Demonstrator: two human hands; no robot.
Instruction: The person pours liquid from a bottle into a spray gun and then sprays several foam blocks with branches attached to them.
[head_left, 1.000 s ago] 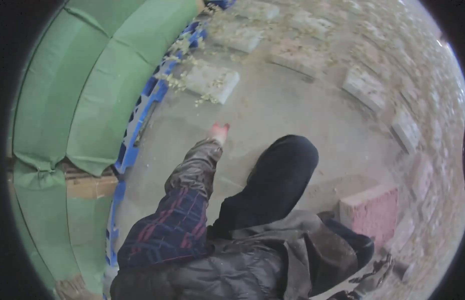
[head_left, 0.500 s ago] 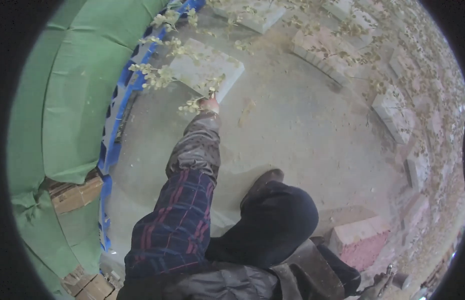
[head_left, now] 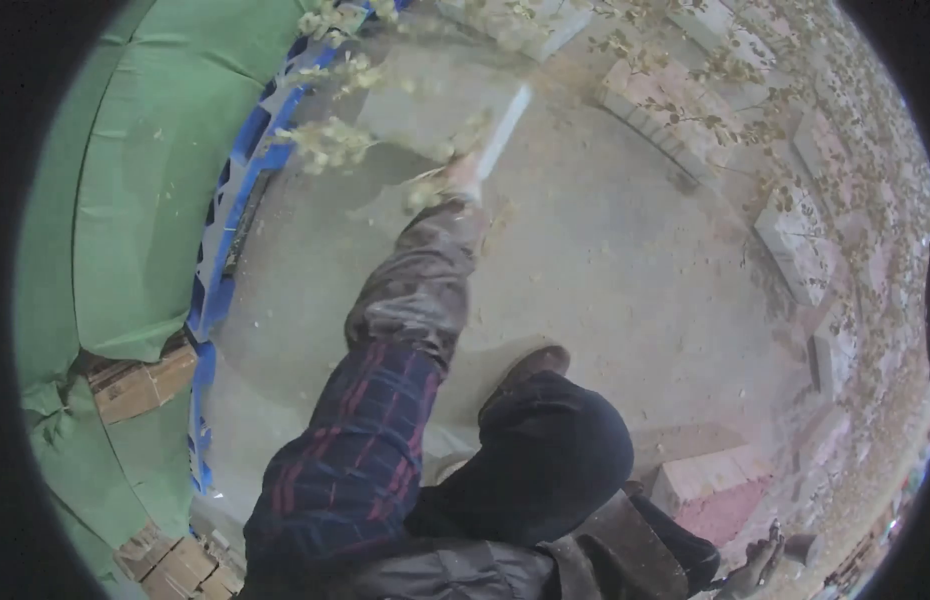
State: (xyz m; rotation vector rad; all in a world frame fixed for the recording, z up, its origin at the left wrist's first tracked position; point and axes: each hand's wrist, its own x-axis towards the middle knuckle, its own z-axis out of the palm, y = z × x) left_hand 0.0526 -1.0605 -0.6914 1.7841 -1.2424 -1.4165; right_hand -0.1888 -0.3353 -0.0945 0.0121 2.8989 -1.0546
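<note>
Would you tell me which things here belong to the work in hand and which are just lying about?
In hand: left hand, grey slab, leafy twigs.
Lying about: brick rows, pink block, green covers, blue pallet.

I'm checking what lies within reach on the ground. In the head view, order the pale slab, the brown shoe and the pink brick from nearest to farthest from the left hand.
1. pale slab: right at the left hand, just ahead of it.
2. brown shoe: back towards the body.
3. pink brick: far lower right.
</note>
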